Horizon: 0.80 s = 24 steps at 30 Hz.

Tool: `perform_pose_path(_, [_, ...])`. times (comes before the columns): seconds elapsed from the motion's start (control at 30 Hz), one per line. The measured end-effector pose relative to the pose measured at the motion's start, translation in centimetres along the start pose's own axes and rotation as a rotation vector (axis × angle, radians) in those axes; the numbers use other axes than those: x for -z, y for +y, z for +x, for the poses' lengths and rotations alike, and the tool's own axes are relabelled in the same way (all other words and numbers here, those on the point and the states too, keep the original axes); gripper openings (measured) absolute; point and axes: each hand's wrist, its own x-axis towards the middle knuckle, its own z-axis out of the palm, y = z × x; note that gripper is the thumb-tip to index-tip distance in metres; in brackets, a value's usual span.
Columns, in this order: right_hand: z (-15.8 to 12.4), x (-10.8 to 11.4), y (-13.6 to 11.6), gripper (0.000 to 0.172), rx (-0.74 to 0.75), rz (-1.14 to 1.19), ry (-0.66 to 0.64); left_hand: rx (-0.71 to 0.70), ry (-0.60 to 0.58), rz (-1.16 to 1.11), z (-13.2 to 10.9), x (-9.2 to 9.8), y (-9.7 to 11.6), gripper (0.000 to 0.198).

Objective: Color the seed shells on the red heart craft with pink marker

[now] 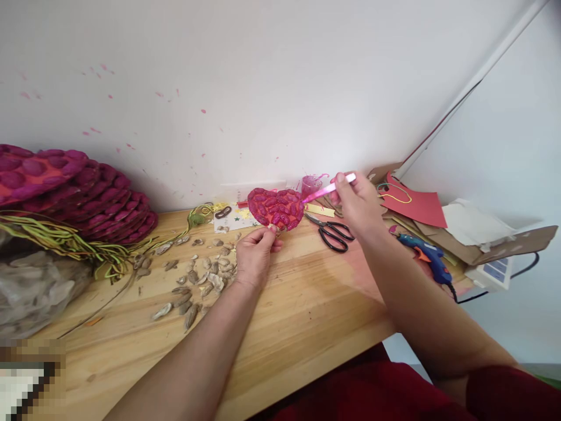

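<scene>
My left hand (256, 251) pinches the lower tip of a heart-shaped piece (277, 207) covered with magenta-painted peanut shells, holding it up above the table. In my right hand (357, 202) is a white-handled paintbrush (326, 190), its pink tip at the right edge of the heart. Behind the brush stands a clear cup (310, 184) stained with magenta paint. Black-handled scissors (333, 233) lie on the table between my hands. Loose unpainted peanut shells (214, 269) are scattered left of my left hand.
Stacked magenta shell-covered pieces (87, 193) stand at the left, by green cords (65, 240) and a plastic bag (39, 292). At the right are a blue glue gun (432, 260), red paper (416, 204), cardboard (517, 242) and a white power strip (491, 272). Behind rises a paint-spattered wall (201, 111).
</scene>
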Motion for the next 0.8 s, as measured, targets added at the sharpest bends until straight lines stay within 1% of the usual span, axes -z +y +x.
perform_pose_path(0.03, [-1.1,-0.5,-0.5,0.042,-0.051,0.095,0.017,0.009,0.001,-0.01,0.0,0.0,0.1,0.034])
perform_pose_path(0.1, [-2.9,-1.5,-1.2,0.044,-0.122,0.222,0.005,0.026,0.004,-0.032,0.0,0.1,0.1,0.034])
perform_pose_path(0.2, [-4.4,-2.5,-1.2,0.045,-0.164,0.289,-0.009,0.03,0.009,-0.049,0.0,0.1,0.1,0.034])
perform_pose_path(0.33, [-5.1,-2.7,-0.7,0.038,-0.125,0.234,-0.031,0.033,0.003,-0.024,0.1,0.2,0.1,0.036])
perform_pose_path(0.5, [-5.6,-2.6,-0.8,0.032,-0.035,0.181,-0.046,0.038,-0.002,-0.022,0.1,0.4,0.0,0.037])
perform_pose_path(0.6, [-5.7,-2.7,-0.9,0.031,0.002,0.171,-0.064,0.044,-0.005,-0.019,0.1,0.6,-0.1,0.035])
perform_pose_path(0.8, [-5.7,-2.8,-0.6,0.032,0.02,0.183,-0.066,0.034,0.002,-0.019,0.2,0.5,-0.2,0.034])
